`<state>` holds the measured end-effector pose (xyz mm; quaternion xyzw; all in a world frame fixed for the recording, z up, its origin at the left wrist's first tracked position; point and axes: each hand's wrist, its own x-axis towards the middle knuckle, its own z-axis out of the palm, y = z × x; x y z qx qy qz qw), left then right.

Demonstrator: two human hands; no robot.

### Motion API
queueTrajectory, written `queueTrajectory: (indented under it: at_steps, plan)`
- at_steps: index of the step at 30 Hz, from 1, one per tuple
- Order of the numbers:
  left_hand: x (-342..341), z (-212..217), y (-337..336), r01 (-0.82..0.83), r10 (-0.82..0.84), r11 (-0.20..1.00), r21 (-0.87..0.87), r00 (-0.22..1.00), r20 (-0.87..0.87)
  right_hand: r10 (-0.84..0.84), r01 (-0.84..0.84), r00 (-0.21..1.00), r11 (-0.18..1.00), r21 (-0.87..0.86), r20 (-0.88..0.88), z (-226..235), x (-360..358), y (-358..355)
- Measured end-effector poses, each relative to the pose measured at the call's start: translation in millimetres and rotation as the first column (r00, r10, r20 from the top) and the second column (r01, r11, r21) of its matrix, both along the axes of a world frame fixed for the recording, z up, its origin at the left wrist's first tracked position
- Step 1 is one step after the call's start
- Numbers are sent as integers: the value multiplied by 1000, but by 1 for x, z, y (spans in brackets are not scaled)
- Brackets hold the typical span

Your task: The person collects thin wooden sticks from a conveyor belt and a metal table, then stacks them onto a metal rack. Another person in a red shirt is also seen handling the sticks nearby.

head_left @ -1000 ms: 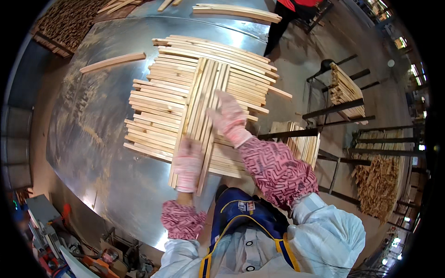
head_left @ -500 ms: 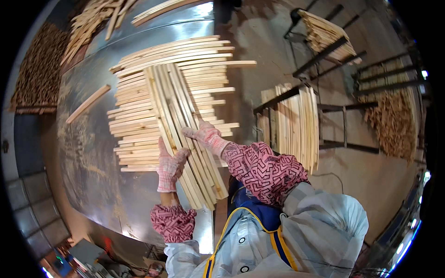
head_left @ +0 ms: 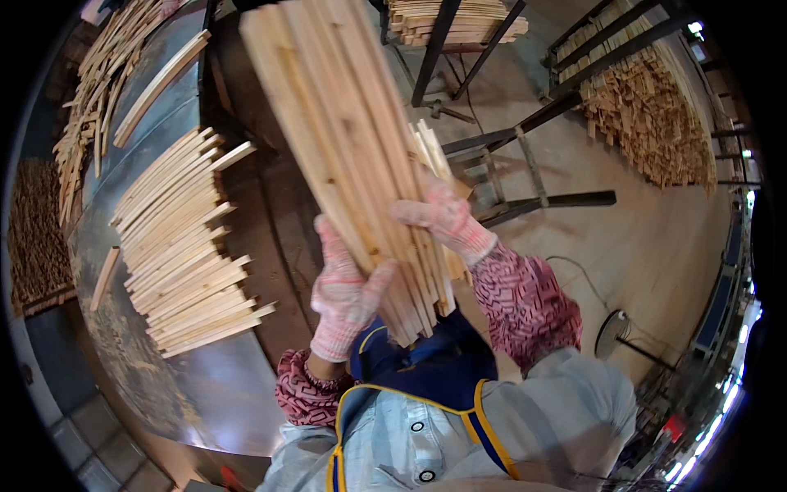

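The wood strip bundle [head_left: 344,123] is located to the right of the metal table [head_left: 238,410], held off its surface. Its long axis runs lengthwise away from the wearer; the far end leans toward the table side, crosswise to the strip layer [head_left: 184,254] resting on the table. The left hand [head_left: 344,299] grips the bundle's table-side edge, thumb across the upper face. The right hand [head_left: 449,221] clasps the edge farther from the table, thumb likewise on top.

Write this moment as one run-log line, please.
left grip: holding long wooden strips | right grip: same strips | metal table: other wooden strips
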<state>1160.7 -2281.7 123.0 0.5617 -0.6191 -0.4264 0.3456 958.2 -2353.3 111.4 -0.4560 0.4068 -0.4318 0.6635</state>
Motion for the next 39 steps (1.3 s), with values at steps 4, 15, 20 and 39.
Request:
queueTrajectory:
  at_steps: [4,15,20,39]
  plan:
    - [-151,-62,-15,222,-400,821,526,881,252,-14,111,938,959,260,-347,-49,-154,11]
    - [-339,-258,-72,360,-676,658,661,669,309,99,176,767,917,357,-634,-262,-342,10]
    - [-319,-292,-96,439,-652,755,487,582,486,326,186,581,839,511,-746,-352,-301,-29]
    - [-71,-109,67,423,-687,672,607,662,299,411,260,217,850,458,-885,-266,-269,115]
